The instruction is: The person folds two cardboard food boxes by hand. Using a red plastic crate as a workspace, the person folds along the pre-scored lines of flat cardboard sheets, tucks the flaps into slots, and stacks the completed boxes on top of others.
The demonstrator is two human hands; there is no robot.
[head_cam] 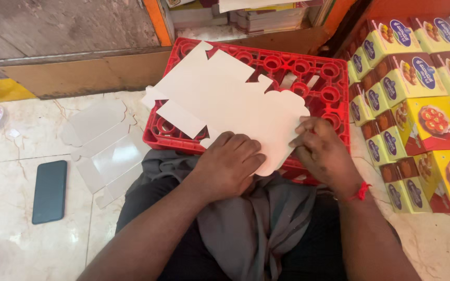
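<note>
Fingers (246, 151) of the left hand (228, 165) are lying curled and pressing down on the near edge of a flat white cardboard cutout (230, 99), while the right hand (325, 155) is pinching the rounded right edge of the same sheet between thumb and fingertips. That cutout is an unfolded box blank, plain white, with notched tabs, slits and scalloped flaps, and it is resting across the top of an upturned red plastic crate (334, 83) in front of the person's lap. Both hands are sitting at its nearest corner, touching it. Another pale blank (108, 140) is lying on the marble floor (22, 145) to the left, near a dark phone (49, 191); stacked colourful printed boxes (423, 104) are standing just right of the crate
</note>
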